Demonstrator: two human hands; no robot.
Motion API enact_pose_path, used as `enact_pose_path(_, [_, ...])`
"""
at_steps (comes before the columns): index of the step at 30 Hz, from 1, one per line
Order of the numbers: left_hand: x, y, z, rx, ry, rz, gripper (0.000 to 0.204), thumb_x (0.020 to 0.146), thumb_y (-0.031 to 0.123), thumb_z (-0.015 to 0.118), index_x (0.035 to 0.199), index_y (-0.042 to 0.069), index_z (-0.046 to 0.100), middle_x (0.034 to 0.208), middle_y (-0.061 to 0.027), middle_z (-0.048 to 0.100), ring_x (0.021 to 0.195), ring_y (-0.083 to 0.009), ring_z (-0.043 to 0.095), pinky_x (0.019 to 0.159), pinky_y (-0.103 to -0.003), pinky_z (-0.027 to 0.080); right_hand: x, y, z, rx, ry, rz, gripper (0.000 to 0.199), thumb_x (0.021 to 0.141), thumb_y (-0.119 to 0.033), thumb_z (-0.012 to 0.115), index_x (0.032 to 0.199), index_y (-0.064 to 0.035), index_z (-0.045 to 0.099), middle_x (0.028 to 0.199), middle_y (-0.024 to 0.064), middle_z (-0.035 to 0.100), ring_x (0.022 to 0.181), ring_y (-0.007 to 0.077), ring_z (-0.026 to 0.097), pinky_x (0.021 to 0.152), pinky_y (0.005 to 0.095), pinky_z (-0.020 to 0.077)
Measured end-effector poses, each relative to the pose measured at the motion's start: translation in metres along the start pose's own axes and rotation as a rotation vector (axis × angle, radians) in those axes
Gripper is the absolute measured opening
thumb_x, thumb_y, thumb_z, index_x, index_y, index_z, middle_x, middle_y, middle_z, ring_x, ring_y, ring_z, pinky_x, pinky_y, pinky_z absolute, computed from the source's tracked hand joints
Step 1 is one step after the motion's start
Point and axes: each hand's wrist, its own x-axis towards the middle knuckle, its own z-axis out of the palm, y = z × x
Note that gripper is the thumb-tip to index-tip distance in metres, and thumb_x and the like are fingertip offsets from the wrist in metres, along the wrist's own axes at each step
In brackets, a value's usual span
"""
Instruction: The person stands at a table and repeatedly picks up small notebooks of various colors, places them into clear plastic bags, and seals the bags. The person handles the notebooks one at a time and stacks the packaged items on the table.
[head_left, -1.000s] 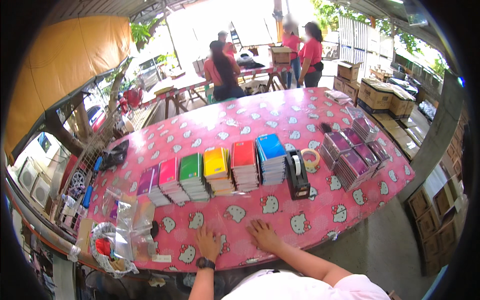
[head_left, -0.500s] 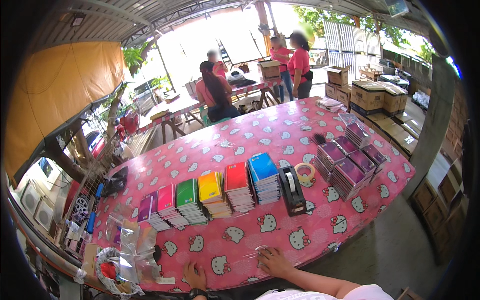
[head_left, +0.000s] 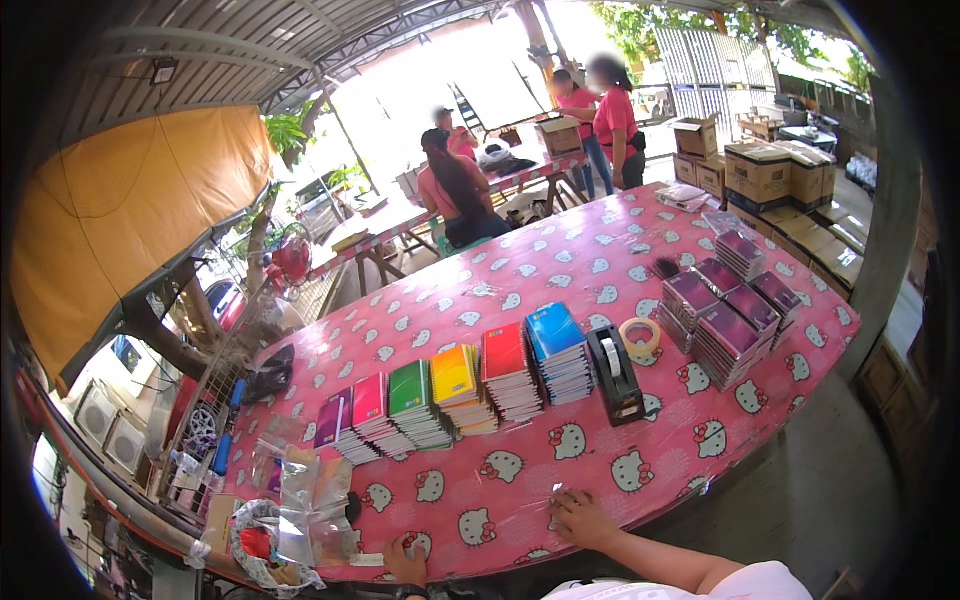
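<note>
My left hand [head_left: 407, 562] lies at the near edge of the table, palm down with fingers extended, holding nothing. To its right, my right hand [head_left: 583, 518] rests on the plastic-covered cloth, fingers spread. Beyond them runs a row of stacked spiral notebooks: purple [head_left: 334, 420], pink [head_left: 369, 398], green [head_left: 409, 388], yellow [head_left: 454, 374], red [head_left: 503, 352] and blue [head_left: 556, 331]. A black tape dispenser [head_left: 617, 380] stands right of the blue stack, beside a roll of tan tape [head_left: 640, 338]. Several more purple notebook stacks [head_left: 727, 328] fill the right side.
The pink patterned tablecloth [head_left: 520, 500] covers the table. Clear plastic sleeves [head_left: 312, 505] and a plastic-wrapped round basket [head_left: 258, 545] sit at the near left. A black bag [head_left: 268, 375] lies farther back. Cardboard boxes [head_left: 757, 175] stand beyond the right end; several people in pink are behind.
The view has swung left, so the scene sits farther right. My left hand has slid slightly left and nearer the table edge. My right hand stays in about the same place on the cloth.
</note>
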Motion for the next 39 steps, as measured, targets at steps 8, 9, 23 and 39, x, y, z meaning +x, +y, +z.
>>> enact_pose_path(8, [-0.006, 0.003, 0.002, 0.121, 0.009, -0.076, 0.046, 0.069, 0.035, 0.071, 0.107, 0.012, 0.057, 0.109, -0.0118, 0.052, 0.109, -0.0331, 0.045, 0.095, -0.048, 0.032, 0.0, -0.003, -0.004, -0.019, 0.035, -0.01, 0.035, 0.081, -0.032, 0.058, 0.111, -0.0143, 0.058, 0.121, 0.0074, 0.051, 0.117, 0.0278, 0.042, 0.091, 0.0476, 0.036])
enact_pose_path(9, [-0.01, 0.004, 0.005, 0.076, -0.004, -0.095, 0.045, 0.07, 0.034, 0.07, 0.107, 0.012, 0.057, 0.108, -0.0117, 0.052, 0.108, -0.033, 0.045, 0.095, -0.048, 0.032, 0.0, -0.001, -0.004, -0.017, 0.038, -0.003, 0.035, 0.081, -0.032, 0.058, 0.111, -0.0144, 0.058, 0.121, 0.0076, 0.051, 0.116, 0.0279, 0.043, 0.091, 0.0474, 0.0362])
enact_pose_path(23, [-0.004, 0.01, 0.002, 0.077, -0.003, -0.089, 0.051, 0.067, 0.042, 0.072, 0.105, 0.011, 0.059, 0.115, -0.012, 0.053, 0.113, -0.0319, 0.044, 0.098, -0.048, 0.03, -0.001, 0.0, -0.001, -0.011, 0.069, 0.005, 0.035, 0.077, -0.03, 0.061, 0.108, -0.0148, 0.06, 0.12, 0.0073, 0.052, 0.113, 0.0275, 0.044, 0.092, 0.0467, 0.0349])
enact_pose_path(39, [-0.004, 0.013, -0.001, 0.047, -0.018, -0.121, 0.049, 0.066, 0.041, 0.074, 0.104, 0.012, 0.061, 0.114, -0.0111, 0.053, 0.113, -0.0316, 0.044, 0.097, -0.048, 0.03, -0.001, -0.001, -0.003, -0.014, 0.072, 0.001, 0.032, 0.079, -0.03, 0.06, 0.108, -0.0163, 0.062, 0.12, 0.0068, 0.054, 0.114, 0.0291, 0.045, 0.093, 0.0461, 0.0348])
